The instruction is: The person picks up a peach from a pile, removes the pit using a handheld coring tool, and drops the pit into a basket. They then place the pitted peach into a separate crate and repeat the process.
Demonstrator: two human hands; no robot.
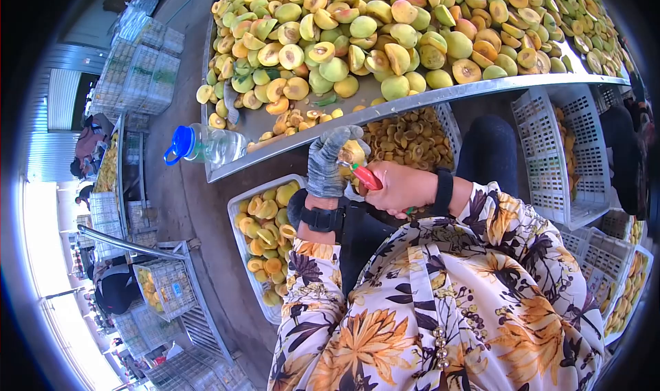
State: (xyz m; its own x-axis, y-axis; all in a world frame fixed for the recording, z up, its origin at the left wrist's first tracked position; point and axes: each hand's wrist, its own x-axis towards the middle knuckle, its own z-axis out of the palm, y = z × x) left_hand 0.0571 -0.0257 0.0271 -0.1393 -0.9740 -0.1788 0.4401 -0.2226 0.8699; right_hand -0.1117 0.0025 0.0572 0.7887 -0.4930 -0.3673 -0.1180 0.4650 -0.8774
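My left hand [328,160] wears a grey knit glove and grips a yellow apricot [353,151] just below the metal table's edge. My right hand [399,188], bare with a black wrist strap, is closed around a red-handled knife [367,177] whose blade meets the fruit. Both hands sit close together above my lap, over a white crate of pits [450,126]. A heap of whole and halved apricots [385,33] covers the metal table [426,99] beyond.
A white tray of apricot halves [265,229] sits at my left. A plastic bottle with a blue cap [203,145] lies on the table's corner. White crates [550,157] stand at right; stacked crates [141,68] and other people are far left.
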